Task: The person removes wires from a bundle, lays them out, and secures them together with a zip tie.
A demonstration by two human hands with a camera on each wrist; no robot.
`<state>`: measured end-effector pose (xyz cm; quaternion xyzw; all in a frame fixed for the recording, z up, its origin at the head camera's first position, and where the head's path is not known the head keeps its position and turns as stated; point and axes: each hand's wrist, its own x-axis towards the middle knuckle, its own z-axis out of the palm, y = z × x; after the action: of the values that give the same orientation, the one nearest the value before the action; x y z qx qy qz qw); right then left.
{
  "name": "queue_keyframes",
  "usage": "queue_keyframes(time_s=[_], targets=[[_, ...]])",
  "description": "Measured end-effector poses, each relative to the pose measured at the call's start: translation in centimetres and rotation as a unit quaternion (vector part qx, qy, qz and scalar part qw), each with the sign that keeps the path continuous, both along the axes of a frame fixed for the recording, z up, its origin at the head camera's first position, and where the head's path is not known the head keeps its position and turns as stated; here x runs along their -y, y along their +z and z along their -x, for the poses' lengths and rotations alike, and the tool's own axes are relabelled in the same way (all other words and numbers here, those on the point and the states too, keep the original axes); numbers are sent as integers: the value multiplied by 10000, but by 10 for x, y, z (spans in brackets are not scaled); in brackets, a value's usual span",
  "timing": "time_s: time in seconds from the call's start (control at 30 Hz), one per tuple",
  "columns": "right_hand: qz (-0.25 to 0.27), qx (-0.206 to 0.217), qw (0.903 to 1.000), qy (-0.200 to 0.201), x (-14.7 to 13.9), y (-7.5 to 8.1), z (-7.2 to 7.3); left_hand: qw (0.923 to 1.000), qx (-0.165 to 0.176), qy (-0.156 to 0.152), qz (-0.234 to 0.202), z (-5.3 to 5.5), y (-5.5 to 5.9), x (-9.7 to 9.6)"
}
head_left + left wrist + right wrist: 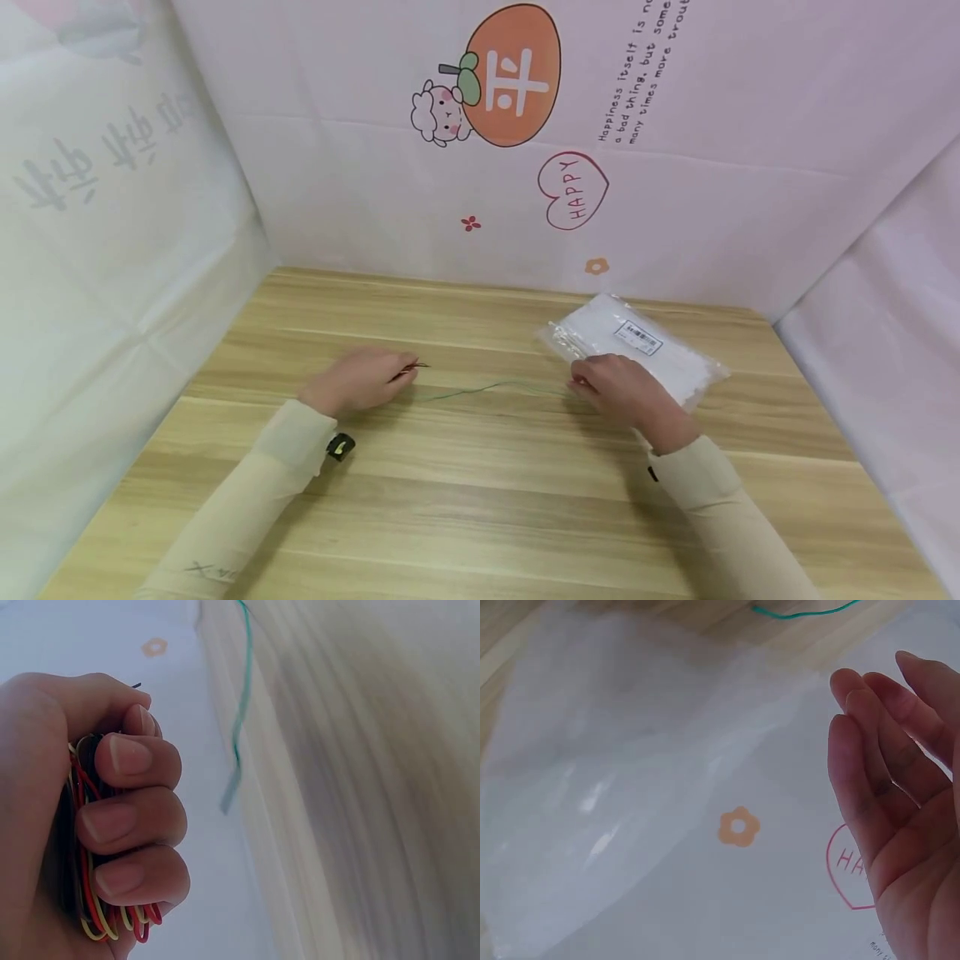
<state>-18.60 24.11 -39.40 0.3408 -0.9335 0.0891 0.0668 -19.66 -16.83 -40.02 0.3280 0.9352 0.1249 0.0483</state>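
Note:
My left hand [363,379] grips a coiled bundle of thin wires [94,900] in black, red and yellow, its fingers curled round the loops. Wire tips poke out between its thumb and forefinger. A thin green wire [495,386] stretches across the wooden table between both hands. One end of it hangs just beyond the left fingers in the left wrist view. My right hand [618,387] is at the wire's other end in the head view. In the right wrist view its fingers are loosely bent, thumb apart, and the green wire [802,612] lies away from them.
A clear plastic bag [678,367] with white contents and a barcode label lies at the back right, partly behind the right hand. A printed white cloth [360,183] hangs behind the wooden table [480,517], with more cloth on both sides.

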Motion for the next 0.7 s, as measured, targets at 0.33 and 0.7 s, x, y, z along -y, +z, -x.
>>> queue_keyframes(time_s=[0.33,0.7], targets=[[209,-308,9986,366,27,3,-2,9991,142,-305,-258,0,-1,-34],[266,-267,9971,659,51,5,-3,9962,140,-738,-439,0,-5,-62]])
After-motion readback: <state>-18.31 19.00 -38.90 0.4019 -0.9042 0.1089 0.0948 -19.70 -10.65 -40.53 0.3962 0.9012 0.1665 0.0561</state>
